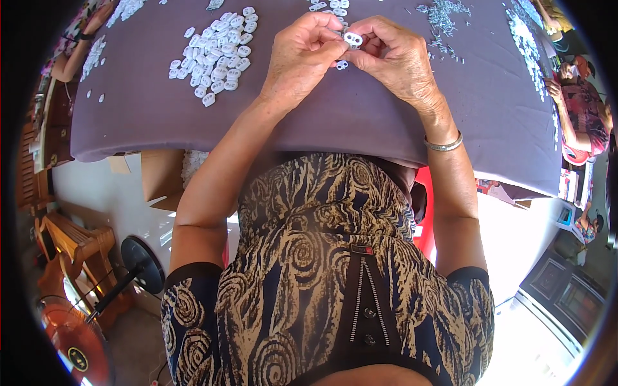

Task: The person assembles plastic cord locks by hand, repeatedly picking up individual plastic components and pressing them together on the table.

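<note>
Over the far middle of the table, my left hand (299, 58) and my right hand (396, 61) meet fingertip to fingertip. Both are closed in a pinch around a small white cord lock (352, 38), an oval plastic piece with two round holes. Fingers partly cover it. Just below the fingertips, another white two-holed piece (342, 65) shows against the cloth. Left of my left hand lies a loose heap of similar white oval pieces (219, 55). More white pieces (335, 6) lie beyond my hands, partly hidden by them.
A purple-grey cloth covers the table (496, 116). Small metal springs (444, 19) lie scattered to the right. Further white piles sit near both table ends, beside other people's arms (570, 112). A cardboard box (161, 177) and a fan (77, 341) stand at lower left.
</note>
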`<state>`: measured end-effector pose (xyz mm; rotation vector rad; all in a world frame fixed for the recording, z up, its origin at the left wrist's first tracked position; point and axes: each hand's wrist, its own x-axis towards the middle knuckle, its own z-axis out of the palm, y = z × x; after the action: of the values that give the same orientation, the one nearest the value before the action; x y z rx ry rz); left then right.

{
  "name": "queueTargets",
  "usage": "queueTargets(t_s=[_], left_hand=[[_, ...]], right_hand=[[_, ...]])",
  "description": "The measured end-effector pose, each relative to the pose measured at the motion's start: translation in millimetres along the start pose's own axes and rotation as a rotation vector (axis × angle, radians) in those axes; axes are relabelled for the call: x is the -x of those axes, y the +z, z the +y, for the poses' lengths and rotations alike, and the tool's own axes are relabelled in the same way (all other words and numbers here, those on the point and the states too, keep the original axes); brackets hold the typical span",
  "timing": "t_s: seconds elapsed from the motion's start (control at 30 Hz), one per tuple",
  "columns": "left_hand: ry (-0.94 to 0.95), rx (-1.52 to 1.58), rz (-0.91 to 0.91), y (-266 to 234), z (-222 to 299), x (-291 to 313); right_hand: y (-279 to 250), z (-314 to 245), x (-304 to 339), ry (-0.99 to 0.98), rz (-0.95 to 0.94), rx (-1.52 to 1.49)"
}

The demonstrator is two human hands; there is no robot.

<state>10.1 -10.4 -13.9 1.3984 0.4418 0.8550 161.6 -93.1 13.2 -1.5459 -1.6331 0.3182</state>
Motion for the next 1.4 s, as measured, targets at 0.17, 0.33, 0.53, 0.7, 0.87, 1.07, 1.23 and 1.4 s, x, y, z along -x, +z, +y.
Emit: queueTargets(t_s=[0.17,0.33,0.53,0.7,0.87,1.07,1.23,1.4], left_hand=[[-0.050,-0.059,-0.024,-1.8,12.2,-0.3],[-0.047,-0.055,-0.060,-8.8,5.8,-3.8],[-0.014,-0.062,-0.066,-2.2,3.8,-1.2],[0.003,0.008,-0.030,0.3,2.4,-0.5],[0.004,0.021,-0.024,4.0,1.8,1.9],[-0.054,0.181,-0.014,5.1,-7.1,7.1],[-0.045,0.247,0.027,10.5,-10.4,8.3],[0.073,0.259,0.053,11.0,-17.3,5.1]], right_hand=[[0.5,-0.3,1.2,-0.058,0.090,0.025],[1.9,-5.9,0.2,-0.141,0.080,0.062],[5.3,-5.0,0.6,-0.150,0.059,0.127],[5.4,-1.3,1.3,-0.134,0.009,0.198],[8.3,5.8,3.5,-0.255,-0.058,0.293],[12.5,5.8,6.6,-0.204,-0.119,0.332],[17.8,7.4,7.9,-0.211,-0.080,0.350],[16.4,5.9,6.6,-0.193,-0.099,0.381]])
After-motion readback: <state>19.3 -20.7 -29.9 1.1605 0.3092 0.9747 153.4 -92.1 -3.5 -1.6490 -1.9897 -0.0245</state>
